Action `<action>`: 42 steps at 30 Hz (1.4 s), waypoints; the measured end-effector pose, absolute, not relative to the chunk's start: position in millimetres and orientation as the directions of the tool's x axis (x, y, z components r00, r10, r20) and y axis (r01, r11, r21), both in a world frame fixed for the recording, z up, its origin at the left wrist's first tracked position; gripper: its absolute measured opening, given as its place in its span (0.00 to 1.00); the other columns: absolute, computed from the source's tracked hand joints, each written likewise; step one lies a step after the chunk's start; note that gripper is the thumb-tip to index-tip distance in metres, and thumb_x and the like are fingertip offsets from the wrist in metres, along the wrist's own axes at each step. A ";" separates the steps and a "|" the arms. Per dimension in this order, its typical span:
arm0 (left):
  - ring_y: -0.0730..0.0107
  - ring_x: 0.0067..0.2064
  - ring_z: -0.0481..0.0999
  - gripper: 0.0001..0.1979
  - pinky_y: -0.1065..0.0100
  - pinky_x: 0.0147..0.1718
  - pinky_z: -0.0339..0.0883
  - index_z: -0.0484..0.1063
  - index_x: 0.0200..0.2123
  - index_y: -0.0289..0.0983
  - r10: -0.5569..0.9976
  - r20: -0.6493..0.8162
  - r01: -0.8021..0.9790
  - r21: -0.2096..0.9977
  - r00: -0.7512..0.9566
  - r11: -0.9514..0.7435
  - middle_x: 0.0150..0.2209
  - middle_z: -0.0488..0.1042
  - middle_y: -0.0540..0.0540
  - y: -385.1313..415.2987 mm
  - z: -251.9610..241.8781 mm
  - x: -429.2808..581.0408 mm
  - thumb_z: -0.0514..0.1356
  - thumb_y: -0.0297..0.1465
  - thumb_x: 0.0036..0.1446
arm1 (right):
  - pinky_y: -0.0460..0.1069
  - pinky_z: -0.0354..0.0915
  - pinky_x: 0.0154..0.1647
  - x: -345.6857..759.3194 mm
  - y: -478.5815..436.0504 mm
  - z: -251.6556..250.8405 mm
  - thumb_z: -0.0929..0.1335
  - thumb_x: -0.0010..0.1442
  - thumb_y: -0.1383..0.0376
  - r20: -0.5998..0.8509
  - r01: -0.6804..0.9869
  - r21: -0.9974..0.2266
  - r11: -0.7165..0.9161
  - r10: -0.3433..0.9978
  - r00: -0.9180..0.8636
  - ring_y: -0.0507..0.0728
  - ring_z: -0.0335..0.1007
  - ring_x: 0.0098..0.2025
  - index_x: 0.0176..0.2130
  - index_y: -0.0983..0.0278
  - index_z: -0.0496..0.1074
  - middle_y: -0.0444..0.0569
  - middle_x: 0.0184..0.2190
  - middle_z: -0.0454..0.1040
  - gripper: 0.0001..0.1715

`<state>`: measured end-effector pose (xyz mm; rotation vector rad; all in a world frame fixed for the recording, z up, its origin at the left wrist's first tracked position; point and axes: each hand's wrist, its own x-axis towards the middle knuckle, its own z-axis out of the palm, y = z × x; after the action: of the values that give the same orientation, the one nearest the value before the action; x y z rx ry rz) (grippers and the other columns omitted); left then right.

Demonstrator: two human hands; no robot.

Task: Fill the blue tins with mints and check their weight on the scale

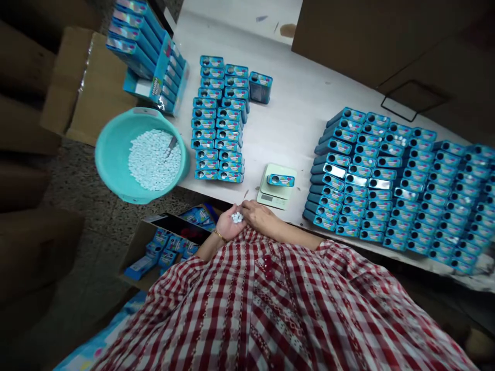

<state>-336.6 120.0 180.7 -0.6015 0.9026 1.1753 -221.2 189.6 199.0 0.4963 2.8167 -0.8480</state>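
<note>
My left hand (229, 225) is cupped with the palm up and holds a small pile of pale blue-white candies (237, 218). Beside it, my right hand (257, 214) has its fingers curled at the edge of the left palm; whatever may be between its fingertips is hidden. Just past my right hand is a pale green digital scale (274, 200) at the table's front edge. One blue tin (281, 180) stands on the scale with a dark round hole in its top. To the left, a turquoise basin (104, 149) contains many more such candies and a metal scoop (170, 146).
Rows of blue tins (218, 123) stand on the white table (294, 123), with a larger block of tins (386, 180) at right. A display box (149, 87) sits at the back left. An open carton (133, 247) of blue packs is below the table edge. Brown cartons (386, 41) border the back.
</note>
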 end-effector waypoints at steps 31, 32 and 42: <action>0.66 0.36 0.77 0.15 0.66 0.36 0.70 0.72 0.28 0.30 0.536 -0.841 -0.964 0.074 0.077 0.254 0.31 0.77 0.38 178.2 169.4 -334.3 0.48 0.29 0.60 | 0.54 0.64 0.45 -117.1 282.5 117.8 0.65 0.56 0.55 -0.022 0.468 -0.832 0.299 0.825 -0.565 0.59 0.67 0.46 0.50 0.64 0.63 0.53 0.45 0.70 0.25; 0.66 0.36 0.77 0.15 0.66 0.37 0.70 0.72 0.29 0.29 0.545 -0.835 -0.967 0.075 0.073 0.244 0.31 0.77 0.38 183.2 166.6 -333.1 0.48 0.29 0.59 | 0.53 0.64 0.45 -122.7 283.5 121.5 0.64 0.57 0.56 0.003 0.462 -0.821 0.337 0.811 -0.585 0.58 0.67 0.44 0.49 0.64 0.64 0.52 0.42 0.71 0.23; 0.71 0.25 0.72 0.15 0.67 0.34 0.67 0.72 0.28 0.31 0.577 -0.810 -0.980 0.017 0.103 0.199 0.23 0.74 0.44 226.5 147.0 -309.6 0.49 0.31 0.58 | 0.56 0.52 0.48 -161.6 267.7 233.7 0.60 0.60 0.69 0.037 0.404 -0.080 0.911 0.407 -0.912 0.61 0.57 0.49 0.56 0.59 0.62 0.55 0.47 0.68 0.24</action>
<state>-309.6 226.5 147.0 -0.6308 0.7995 1.2684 -161.6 267.7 233.7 0.6630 3.1224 -0.1130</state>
